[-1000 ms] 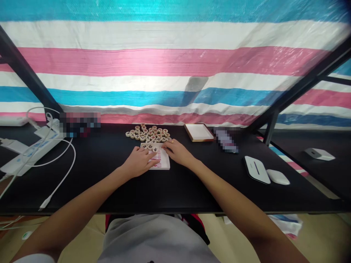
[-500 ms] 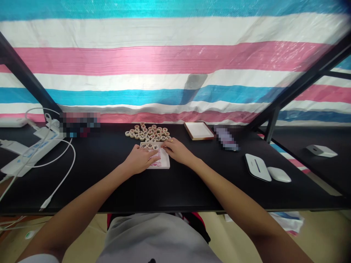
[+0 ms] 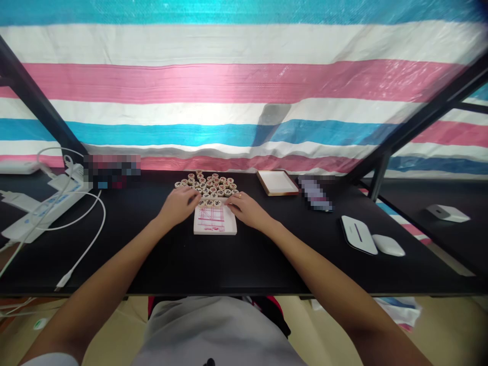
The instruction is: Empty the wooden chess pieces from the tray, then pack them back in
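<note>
A shallow white box (image 3: 215, 229) lies on the black table, a pink-lined sheet showing inside it. Along its far edge stands a short row of round Chinese chess pieces (image 3: 209, 203) with black characters. Behind the box is a loose pile of several more pieces (image 3: 213, 185), marked red or black. My left hand (image 3: 177, 206) is at the pile's near left side, fingers bent and thumb apart, close to the row's left end. My right hand (image 3: 246, 208), a ring on one finger, grips the box's far right corner beside the row; its fingertips are partly hidden.
An upturned box lid (image 3: 277, 182) lies behind on the right, near a blurred phone-like object (image 3: 315, 193). A white flat device (image 3: 358, 233) and a white mouse (image 3: 388, 244) are farther right. A power strip (image 3: 49, 211) with white cables lies left. A striped sheet (image 3: 236, 81) hangs behind.
My left hand has moved from over the box up and left to the pile's edge, uncovering the lined sheet. My right hand stays at the box corner.
</note>
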The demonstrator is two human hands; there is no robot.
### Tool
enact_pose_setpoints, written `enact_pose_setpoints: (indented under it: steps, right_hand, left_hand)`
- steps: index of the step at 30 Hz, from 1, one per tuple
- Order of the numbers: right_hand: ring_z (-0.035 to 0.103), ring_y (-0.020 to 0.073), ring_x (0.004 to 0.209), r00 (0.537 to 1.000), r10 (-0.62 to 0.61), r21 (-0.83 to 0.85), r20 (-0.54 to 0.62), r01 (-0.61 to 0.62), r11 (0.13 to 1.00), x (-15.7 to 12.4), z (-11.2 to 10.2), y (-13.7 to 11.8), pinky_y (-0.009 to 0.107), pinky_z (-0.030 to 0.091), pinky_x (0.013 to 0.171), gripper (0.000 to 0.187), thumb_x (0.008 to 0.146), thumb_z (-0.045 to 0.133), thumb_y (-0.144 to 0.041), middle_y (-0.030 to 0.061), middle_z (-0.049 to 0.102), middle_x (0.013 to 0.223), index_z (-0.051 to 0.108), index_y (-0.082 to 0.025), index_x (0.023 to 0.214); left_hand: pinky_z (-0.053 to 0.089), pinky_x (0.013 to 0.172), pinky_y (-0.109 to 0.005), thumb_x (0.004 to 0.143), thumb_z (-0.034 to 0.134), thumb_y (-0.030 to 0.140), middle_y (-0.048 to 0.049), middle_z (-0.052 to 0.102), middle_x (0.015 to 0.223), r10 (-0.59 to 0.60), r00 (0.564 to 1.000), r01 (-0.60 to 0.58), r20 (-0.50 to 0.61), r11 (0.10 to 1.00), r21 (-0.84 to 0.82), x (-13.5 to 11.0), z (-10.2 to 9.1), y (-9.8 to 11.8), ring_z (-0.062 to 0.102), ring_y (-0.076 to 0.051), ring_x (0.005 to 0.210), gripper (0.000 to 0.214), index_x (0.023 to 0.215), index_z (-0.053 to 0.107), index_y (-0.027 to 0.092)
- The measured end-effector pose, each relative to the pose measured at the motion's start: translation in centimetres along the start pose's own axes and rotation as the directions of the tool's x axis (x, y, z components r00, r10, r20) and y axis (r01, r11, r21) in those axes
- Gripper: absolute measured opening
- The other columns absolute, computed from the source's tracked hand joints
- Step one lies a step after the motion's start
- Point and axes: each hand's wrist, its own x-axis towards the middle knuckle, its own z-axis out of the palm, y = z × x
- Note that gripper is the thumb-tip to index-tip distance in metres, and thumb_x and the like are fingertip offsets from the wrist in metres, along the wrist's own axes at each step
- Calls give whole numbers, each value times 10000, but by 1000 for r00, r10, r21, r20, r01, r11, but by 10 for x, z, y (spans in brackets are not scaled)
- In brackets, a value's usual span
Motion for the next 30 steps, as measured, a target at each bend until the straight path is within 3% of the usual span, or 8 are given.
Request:
enact_pose_setpoints:
  steps: [5,12,17,20,24,30]
  right_hand:
    - [537,211,885,1000,7,2,-4,-7,1000,-1,1,1,359,459,847,242,861,447,-75,76,634,920,646,-189,938]
    - [521,212,940,1000,17,30,-3,-17,999,-2,4,5,358,457,863,344,835,406,-15,75,629,962,655,-207,975]
    - [524,217,936,1000,17,28,-1,-17,999,-2,2,3,370,460,863,326,832,411,-19,82,632,959,652,-196,962]
    - [525,217,942,1000,20,28,-4,-20,999,-2,2,2,373,457,872,310,834,419,-23,80,635,962,648,-195,952]
    - [530,215,935,1000,15,18,0,-15,1000,-1,3,2,367,460,866,284,838,430,-35,80,638,948,644,-191,940]
    - [531,216,928,1000,15,6,7,-15,1000,-2,2,1,369,462,868,281,838,429,-41,78,637,954,643,-184,950]
  left_hand:
    - [418,922,-402,868,466,337,-137,544,1221,-250,962,229,108,957,179,4,7,-42,502,-295,1091,451,1267,529,138]
    - [428,941,-386,867,453,341,-138,517,1231,-275,961,272,-16,936,221,7,8,-44,493,-284,1102,489,1314,485,147]
    - [346,1023,-475,890,405,387,-157,329,1471,-334,938,306,97,925,225,10,10,-66,332,-333,1308,606,1424,318,114]
    - [304,1051,-482,914,354,418,-121,238,1524,-323,934,288,153,933,213,12,14,-79,246,-318,1371,610,1452,263,145]
    - [281,1069,-451,926,334,417,-91,306,1502,-282,941,246,189,950,192,13,15,-84,259,-305,1369,574,1437,306,159]
    - [401,927,-402,890,409,347,-130,539,1249,-273,959,244,70,930,276,12,7,-73,477,-297,1118,415,1231,544,153]
